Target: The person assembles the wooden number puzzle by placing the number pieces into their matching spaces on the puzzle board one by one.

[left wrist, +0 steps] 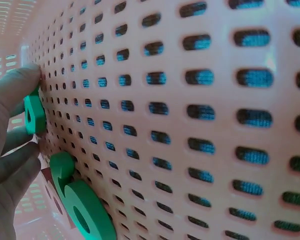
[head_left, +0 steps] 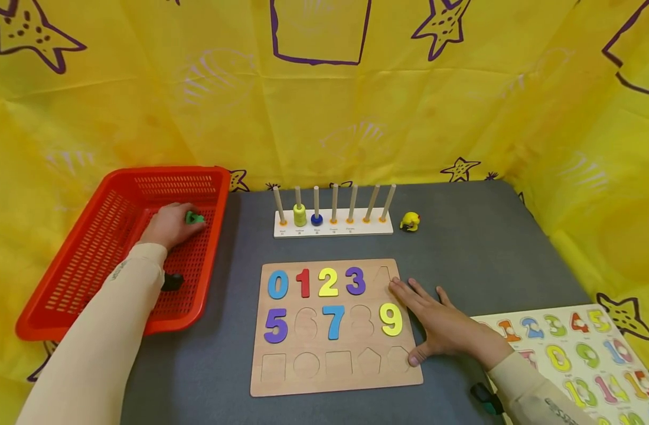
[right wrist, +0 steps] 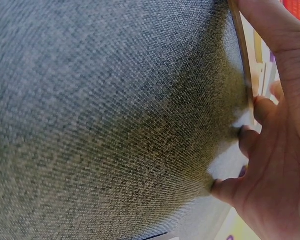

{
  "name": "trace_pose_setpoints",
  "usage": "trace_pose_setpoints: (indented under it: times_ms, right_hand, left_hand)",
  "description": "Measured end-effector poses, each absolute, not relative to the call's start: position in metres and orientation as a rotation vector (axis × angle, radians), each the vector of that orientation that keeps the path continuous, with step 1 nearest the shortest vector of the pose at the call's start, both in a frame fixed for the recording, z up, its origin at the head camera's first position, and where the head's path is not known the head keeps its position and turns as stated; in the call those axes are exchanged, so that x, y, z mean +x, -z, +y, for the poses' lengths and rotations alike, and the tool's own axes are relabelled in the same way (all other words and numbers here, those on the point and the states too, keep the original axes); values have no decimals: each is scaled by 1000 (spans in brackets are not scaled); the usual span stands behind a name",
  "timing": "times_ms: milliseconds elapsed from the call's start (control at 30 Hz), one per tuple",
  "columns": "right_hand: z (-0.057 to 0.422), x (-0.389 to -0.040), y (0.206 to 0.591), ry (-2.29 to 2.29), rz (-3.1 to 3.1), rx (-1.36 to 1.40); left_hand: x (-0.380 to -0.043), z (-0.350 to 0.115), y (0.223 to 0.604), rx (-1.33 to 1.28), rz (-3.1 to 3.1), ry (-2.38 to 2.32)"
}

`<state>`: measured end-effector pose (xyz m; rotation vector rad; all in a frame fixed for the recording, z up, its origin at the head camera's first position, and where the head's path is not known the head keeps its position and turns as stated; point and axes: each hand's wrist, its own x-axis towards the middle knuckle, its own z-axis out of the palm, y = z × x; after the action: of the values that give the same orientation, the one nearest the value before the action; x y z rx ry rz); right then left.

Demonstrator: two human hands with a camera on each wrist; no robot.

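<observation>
Red plastic is surrounding the left hand [head_left: 170, 226] in the head view; inside the basket [head_left: 215, 236], its thumb and fingers are pinching a green piece [head_left: 195, 218]. The right hand [head_left: 446, 324] is resting along the right edge of the wooden board [head_left: 335, 382], fingers spread and gripping nothing, presumably steadying it. Numerals 0, 1, 2, 3, 5, 7 and 9 [head_left: 333, 323] are occupying their places; the basket is probably serving as a store for loose pieces. Grey tabletop [head_left: 489, 254] is supporting a peg stand [head_left: 333, 230], a yellow toy [head_left: 410, 221] and a printed number board [head_left: 542, 342]; yellow patterned cloth [head_left: 324, 94] is enclosing the table.

Left wrist view: the digits are holding the green piece close to the perforated wall, apparently for a light grasp; a green 6-shaped piece [left wrist: 90, 197] is lying just beside.

Right wrist view: the thumb is touching the board's edge, while the other fingers are fanning outward, unclenched; the surface is showing a fine weave.
</observation>
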<state>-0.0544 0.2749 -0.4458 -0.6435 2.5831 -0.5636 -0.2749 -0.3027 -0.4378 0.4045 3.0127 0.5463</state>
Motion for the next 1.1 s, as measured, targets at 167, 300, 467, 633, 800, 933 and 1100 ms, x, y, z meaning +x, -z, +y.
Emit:
trace_pose_setpoints:
  times_ms: [167,300,467,633,800,933,1100]
  right_hand:
    - [275,-54,448,569,2587,-625]
    - [275,-55,451,569,2589,-610]
    - [277,-54,454,569,2590,-618]
    - [280,-53,453,526,2598,-641]
    - [280,-55,451,511,2599,-654]
    - [279,-56,450,519,2597,-658]
    - [278,-55,450,538,2601,-658]
  left_hand:
    - [-274,-303,435,443,3028,-524]
    - [-271,-301,429,396,3050,-555]
    - [-256,-293,401,310,3077,-674]
    - [-234,-280,368,308,3188,-795]
    - [-208,-261,343,376,3275,-903]
    - [-188,-238,324,533,3329,-966]
    - [-171,-203,310,783,3361,-970]
